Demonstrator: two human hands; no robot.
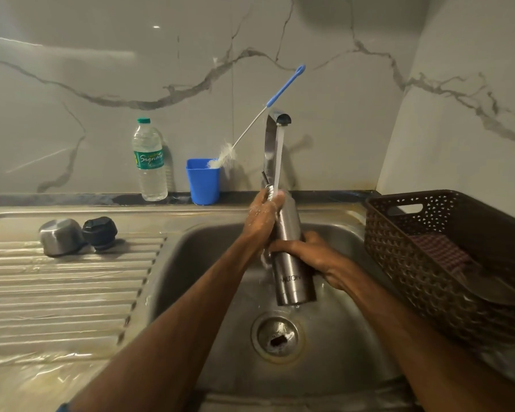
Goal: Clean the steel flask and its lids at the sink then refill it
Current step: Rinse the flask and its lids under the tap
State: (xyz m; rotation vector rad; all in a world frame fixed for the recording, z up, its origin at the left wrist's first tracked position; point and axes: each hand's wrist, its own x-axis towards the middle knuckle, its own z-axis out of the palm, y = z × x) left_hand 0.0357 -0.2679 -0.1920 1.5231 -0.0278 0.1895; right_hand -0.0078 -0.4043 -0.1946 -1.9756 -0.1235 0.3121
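Observation:
A tall steel flask (292,272) stands nearly upright over the sink basin (208,263), its mouth under running water from the tap (275,135). My right hand (312,257) grips the flask's middle from the right. My left hand (262,221) wraps around its upper part near the threaded neck, wet with water. A steel cup lid (60,236) lies upside down on the left drainboard, and a black screw lid (99,232) sits right beside it.
A blue cup (203,181) holding a bottle brush (250,126) with a blue handle stands on the back ledge, next to a plastic water bottle (150,162). A brown woven basket (446,263) with cloths sits to the right of the sink. The drain (277,337) lies below the flask.

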